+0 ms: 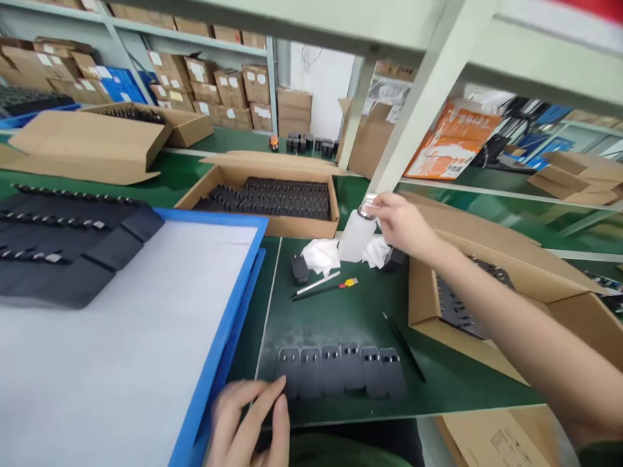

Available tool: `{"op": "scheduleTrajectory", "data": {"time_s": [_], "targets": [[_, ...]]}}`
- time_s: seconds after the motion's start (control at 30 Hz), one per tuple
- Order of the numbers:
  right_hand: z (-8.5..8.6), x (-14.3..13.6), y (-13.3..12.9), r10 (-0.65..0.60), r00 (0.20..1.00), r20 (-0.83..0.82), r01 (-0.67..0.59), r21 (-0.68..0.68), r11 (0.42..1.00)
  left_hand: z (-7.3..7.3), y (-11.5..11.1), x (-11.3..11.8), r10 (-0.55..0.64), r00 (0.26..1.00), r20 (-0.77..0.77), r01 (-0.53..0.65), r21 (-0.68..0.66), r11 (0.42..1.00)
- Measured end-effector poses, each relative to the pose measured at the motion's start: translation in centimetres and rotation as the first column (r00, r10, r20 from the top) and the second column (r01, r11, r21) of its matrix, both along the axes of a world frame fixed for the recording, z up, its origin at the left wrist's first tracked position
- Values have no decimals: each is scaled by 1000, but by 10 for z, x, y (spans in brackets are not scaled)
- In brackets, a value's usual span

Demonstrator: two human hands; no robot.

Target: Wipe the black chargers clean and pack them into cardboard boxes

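My right hand (402,224) reaches forward, its fingers pressed together at the metal top of a white plastic bottle (356,237). Crumpled white tissues (322,255) lie on both sides of the bottle. Near the front edge, my left hand (253,421) is beside the leftmost of several flat black pieces with metal prongs (341,370) lying in a row. Its fingers are apart, with nothing visible between them. Black tweezers (405,347) lie to the right of the row. A white pen (318,283) and a short cable with a yellow end (348,283) lie behind it.
A blue-edged tray (214,363) with stacked black pieces (73,246) stands at the left. Open cardboard boxes of black pieces stand behind (265,227) and at the right (467,344). A pale metal post (418,97) rises behind the bottle.
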State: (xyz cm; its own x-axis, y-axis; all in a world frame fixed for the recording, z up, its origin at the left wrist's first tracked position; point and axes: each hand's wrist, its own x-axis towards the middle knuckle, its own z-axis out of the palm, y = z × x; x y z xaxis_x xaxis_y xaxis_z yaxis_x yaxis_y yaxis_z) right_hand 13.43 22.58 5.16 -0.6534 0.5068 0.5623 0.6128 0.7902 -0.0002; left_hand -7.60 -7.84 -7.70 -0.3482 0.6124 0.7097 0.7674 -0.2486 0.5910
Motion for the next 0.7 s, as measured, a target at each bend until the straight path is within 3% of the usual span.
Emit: {"op": "scheduleTrajectory", "data": {"time_s": [0.1, 0.3, 0.5, 0.7], "targets": [[-2, 1, 6, -12, 1000, -9, 12, -33, 999, -10, -5, -13, -68, 997, 38, 71, -72, 995], [-6, 10, 21, -65, 996, 68, 69, -66, 995, -28, -13, -24, -92, 949, 301, 153, -184, 971], [0, 10, 11, -66, 987, 145, 72, -36, 997, -27, -9, -23, -202, 853, 481, 332, -201, 922], [-1, 10, -1, -90, 985, 151, 104, -89, 991, -29, -2, -18, -181, 847, 499, 293, -154, 944]]}}
